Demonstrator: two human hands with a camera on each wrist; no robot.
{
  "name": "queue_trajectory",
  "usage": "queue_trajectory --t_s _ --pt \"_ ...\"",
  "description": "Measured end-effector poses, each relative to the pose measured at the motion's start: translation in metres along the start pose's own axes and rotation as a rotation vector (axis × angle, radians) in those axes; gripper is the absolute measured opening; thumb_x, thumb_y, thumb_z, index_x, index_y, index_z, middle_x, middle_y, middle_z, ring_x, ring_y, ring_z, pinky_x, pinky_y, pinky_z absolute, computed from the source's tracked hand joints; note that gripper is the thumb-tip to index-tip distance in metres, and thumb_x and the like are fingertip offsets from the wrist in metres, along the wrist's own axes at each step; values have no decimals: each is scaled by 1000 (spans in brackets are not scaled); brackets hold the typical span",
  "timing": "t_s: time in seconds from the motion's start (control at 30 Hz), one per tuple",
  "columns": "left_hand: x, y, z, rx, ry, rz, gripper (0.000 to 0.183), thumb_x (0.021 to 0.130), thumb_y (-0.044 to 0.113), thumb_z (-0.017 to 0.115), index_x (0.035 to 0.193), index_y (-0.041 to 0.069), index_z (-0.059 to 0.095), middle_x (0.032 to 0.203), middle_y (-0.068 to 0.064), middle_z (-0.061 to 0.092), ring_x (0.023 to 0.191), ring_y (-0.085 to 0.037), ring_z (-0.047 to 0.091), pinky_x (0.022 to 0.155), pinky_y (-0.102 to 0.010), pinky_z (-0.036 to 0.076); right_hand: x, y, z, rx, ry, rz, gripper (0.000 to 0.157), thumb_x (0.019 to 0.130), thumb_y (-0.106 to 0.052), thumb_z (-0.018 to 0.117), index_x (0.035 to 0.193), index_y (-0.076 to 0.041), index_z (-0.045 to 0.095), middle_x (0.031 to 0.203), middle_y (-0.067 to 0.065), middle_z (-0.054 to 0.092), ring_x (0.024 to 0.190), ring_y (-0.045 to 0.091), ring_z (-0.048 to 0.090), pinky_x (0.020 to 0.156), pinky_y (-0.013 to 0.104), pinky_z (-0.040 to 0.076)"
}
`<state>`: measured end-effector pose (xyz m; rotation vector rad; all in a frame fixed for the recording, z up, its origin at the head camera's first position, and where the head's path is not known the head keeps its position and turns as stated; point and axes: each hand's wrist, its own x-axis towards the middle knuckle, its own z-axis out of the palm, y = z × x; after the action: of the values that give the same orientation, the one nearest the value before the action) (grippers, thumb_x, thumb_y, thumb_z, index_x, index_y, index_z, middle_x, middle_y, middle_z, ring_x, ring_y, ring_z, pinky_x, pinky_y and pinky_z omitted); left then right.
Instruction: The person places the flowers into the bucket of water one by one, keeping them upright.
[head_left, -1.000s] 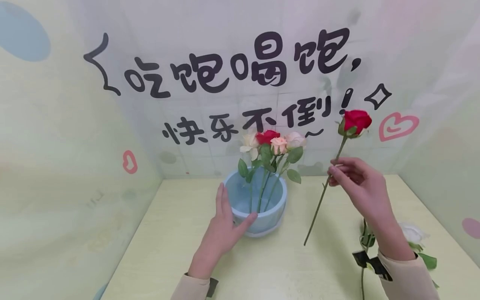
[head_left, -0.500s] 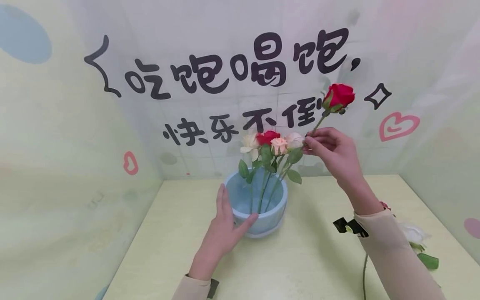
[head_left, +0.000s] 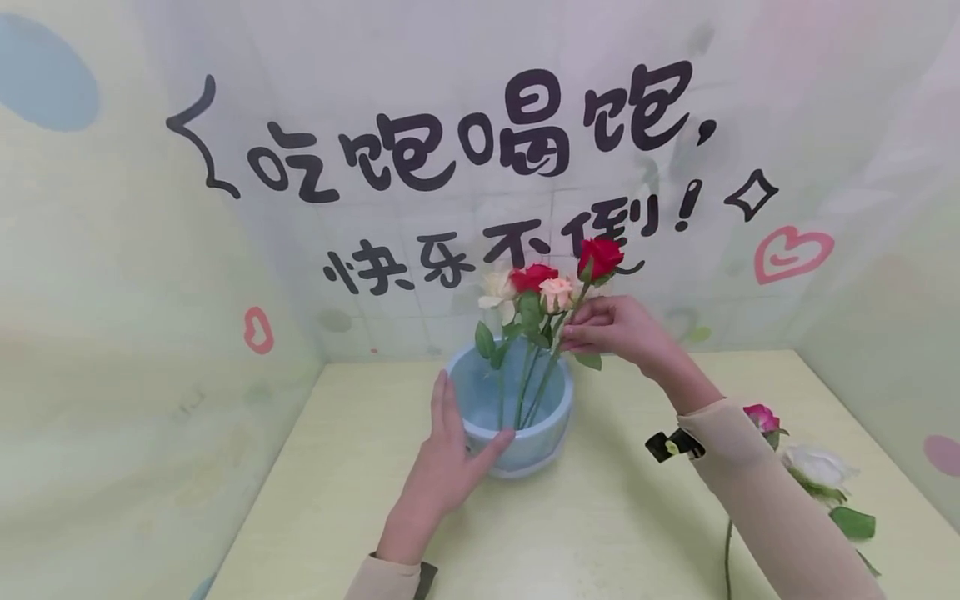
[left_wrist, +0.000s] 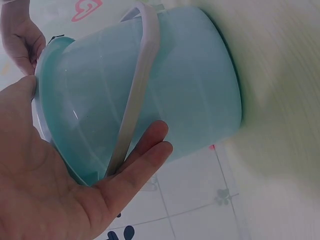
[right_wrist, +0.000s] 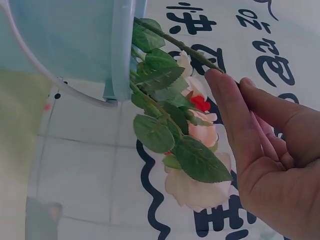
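Note:
A light-blue bucket [head_left: 528,446] with a pale carrying handle [left_wrist: 137,90] stands on the table. My left hand [head_left: 442,462] rests against its near left side, fingers fairly straight along the outer wall and thumb at the rim. In the bucket stand a cream flower [head_left: 498,293], a red rose [head_left: 534,277], a peach rose [head_left: 557,295] and a pale pink rose [right_wrist: 197,185]. My right hand [head_left: 618,333] pinches the stem [right_wrist: 180,46] of another red rose [head_left: 602,258] above the bucket's right side. The stem's lower part goes down inside the rim.
On the right of the table [head_left: 360,517] lie a magenta rose [head_left: 763,418] and a white flower [head_left: 819,467] with green leaves, partly behind the right sleeve [head_left: 757,492]. A printed backdrop with black lettering [head_left: 397,154] rises behind the table.
My right hand has lifted the red rose, carried it left and lowered its stem into the bucket. The left hand has stayed at the bucket.

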<state>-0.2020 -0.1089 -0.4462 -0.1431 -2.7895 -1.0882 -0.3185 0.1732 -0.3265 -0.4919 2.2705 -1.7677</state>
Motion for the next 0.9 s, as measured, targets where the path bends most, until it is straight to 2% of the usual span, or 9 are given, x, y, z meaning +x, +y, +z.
queue_trajectory --t_s 0.17,0.27,0.4,0.5,0.7,0.9 --pt "-1 -2 2 -13 -8 -2 122 92 82 55 169 20 -16 177 2 -14 115 -39 68 93 -52 58 5 7 8 -48 -64 37 23 98 -2 75 112 13 64 105 24 77 102 43 75 83 39 63" --pt "-1 -2 2 -14 -1 5 122 92 83 55 169 20 -15 177 1 -13 118 -41 67 94 -53 58 8 7 10 -63 -100 32 22 99 -1 73 111 14 63 105 26 76 102 46 74 85 43 62" --pt "0 -1 1 -16 6 11 122 92 82 56 169 20 -16 177 -1 -12 115 -41 68 92 -53 58 12 7 12 -55 -120 39 21 99 -1 73 109 14 63 105 27 76 103 46 74 89 50 60" --pt "1 -1 0 -16 10 9 122 92 82 56 169 21 -16 177 -2 -12 112 -41 69 91 -52 59 14 10 14 -47 -125 68 21 99 -2 73 109 14 63 104 25 76 102 43 75 89 50 60" --pt "1 -2 0 -23 5 -2 122 91 83 56 168 22 -17 177 -2 -11 113 -41 69 91 -52 59 15 22 20 -66 -111 127 20 101 -4 72 110 12 65 103 23 77 94 32 79 83 41 63" --pt "0 -3 0 -7 4 2 122 91 82 56 169 21 -17 177 -4 -10 110 -41 70 88 -51 60 15 35 27 -62 -101 147 19 101 -3 70 111 13 66 102 23 77 91 30 79 81 39 63"
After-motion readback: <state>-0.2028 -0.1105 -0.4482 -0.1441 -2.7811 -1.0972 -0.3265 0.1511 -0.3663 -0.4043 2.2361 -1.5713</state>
